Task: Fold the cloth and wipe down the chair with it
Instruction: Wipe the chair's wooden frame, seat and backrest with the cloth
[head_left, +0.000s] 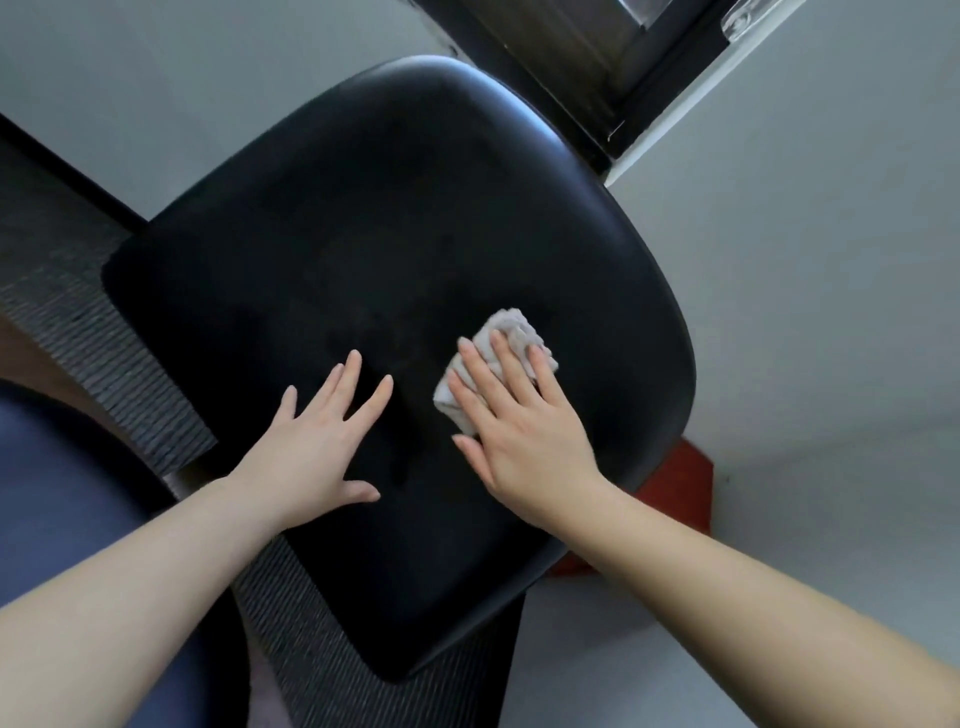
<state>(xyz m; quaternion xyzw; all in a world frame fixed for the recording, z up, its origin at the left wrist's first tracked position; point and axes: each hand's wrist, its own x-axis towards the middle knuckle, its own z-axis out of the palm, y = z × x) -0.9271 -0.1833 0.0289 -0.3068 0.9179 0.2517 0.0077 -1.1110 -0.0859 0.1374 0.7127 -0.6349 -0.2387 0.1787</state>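
On the right half of the black chair (363, 234) seat: pale cloth (511, 325), folded into a small thick pad, lying flat on the upholstery.

- Right hand (524, 431) lies over the cloth, fingers straight and slightly fanned, palm down. It presses; it does not pinch. A flat palm probably loads the whole pad evenly, so the pad slides rather than bunching.
- Left hand (317, 441) is flat on the bare seat just beside the cloth, fingers spread wide, holding nothing. Likely a brace so the seat does not swivel or roll under the wiping pressure.
- Folding looks done; wiping is the step in hand.

Edges and room:
- The seat's rounded right rim is near the cloth; pale floor (805, 260) lies beyond it. A sweep that way would soon run off the edge.
- Most open seat lies ahead and to the left, toward the far rim.
- Mesh backrest (93, 353) borders the seat's left and near sides and limits strokes there.
- A red object (685, 493) shows below the right rim; I cannot tell what it is.
- A dark frame (597, 62) sits past the far rim, well apart from both hands.
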